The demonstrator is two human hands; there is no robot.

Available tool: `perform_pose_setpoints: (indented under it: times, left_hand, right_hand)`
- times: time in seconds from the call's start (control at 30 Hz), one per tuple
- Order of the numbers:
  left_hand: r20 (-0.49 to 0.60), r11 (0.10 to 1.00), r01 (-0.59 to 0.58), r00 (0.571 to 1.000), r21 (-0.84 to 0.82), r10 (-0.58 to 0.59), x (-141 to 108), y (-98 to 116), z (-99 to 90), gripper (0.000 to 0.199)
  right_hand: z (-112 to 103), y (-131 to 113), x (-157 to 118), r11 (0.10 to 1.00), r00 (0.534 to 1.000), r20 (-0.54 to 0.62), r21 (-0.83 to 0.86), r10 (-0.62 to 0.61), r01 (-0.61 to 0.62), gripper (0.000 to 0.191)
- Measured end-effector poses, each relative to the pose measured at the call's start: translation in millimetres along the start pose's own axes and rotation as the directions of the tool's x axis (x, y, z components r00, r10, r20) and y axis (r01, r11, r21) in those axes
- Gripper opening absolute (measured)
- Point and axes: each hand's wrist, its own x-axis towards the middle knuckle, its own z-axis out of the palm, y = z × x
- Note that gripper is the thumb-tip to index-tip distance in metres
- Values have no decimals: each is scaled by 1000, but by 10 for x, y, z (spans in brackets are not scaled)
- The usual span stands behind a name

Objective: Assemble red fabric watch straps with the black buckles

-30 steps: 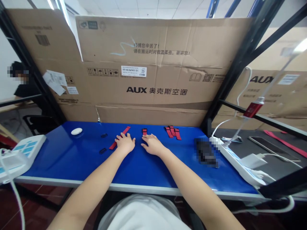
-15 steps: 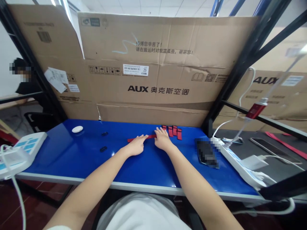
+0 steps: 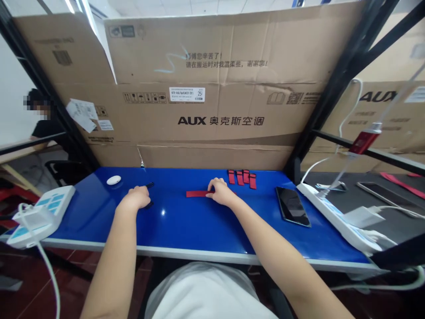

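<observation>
A flat red strap (image 3: 196,194) lies on the blue table (image 3: 186,226). My right hand (image 3: 219,191) is over its right part, thumb and fingers closed on it. At the left, my left hand (image 3: 137,197) is beside two small black buckles, a far one (image 3: 150,184) and a near one (image 3: 150,204) partly covered by the hand. The left fingers point away and are mostly hidden, so their grip cannot be made out. Several short red straps with black ends (image 3: 240,177) lie at the back, right of centre.
A black phone (image 3: 293,206) lies at the right beside a white power strip (image 3: 335,221). Another power strip (image 3: 43,212) and a white oval object (image 3: 113,180) are at the left. Cardboard (image 3: 199,146) stands along the back edge. A person (image 3: 43,115) is at the far left.
My left hand has left the red strap and moved left to the black buckles. My right hand's fingers have curled onto the strap. The view has shifted slightly.
</observation>
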Motion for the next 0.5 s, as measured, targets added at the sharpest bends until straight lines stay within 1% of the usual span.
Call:
perform_pose_setpoints:
  times: [0.03,0.1,0.17,0.2,0.27,0.33,0.4,0.43,0.5]
  left_hand:
    - [65,1000,18,998,-4,-17,-14,-19,13,12]
    - [206,998,62,977,-17,-57,-38,28,36,11]
    - [307,996,72,950,-55,-52,-38,137,49,10]
    - [334,995,60,942,-75,-31,-24,197,54,9]
    - [379,994,19,925,-111,25,33,312,68,9]
    - [419,989,-17,905,-144,77,127,419,95,12]
    - [456,981,-39,881,-189,123,241,528,137,15]
    - [467,975,-46,872,-216,145,298,588,160,16]
    - [467,953,-64,861,-295,202,397,719,208,18]
  right_hand:
    - [-25,-12,-3,1000,999,-29,-19,-26,25,12]
    - [-74,-40,-23,994,995,-53,-67,-89,86,8]
    - [-103,-73,-57,986,990,-13,-97,-141,139,10]
    - [-102,-92,-75,984,988,14,-89,-154,155,12]
    - [-57,-136,-102,984,984,44,-18,-174,175,18]
    - [37,-185,-107,983,984,31,61,-174,172,27]
    - [151,-229,-92,984,987,13,83,-160,158,34]
    - [202,-245,-81,986,988,10,77,-151,150,34]
    - [269,-260,-60,989,991,15,75,-130,128,27]
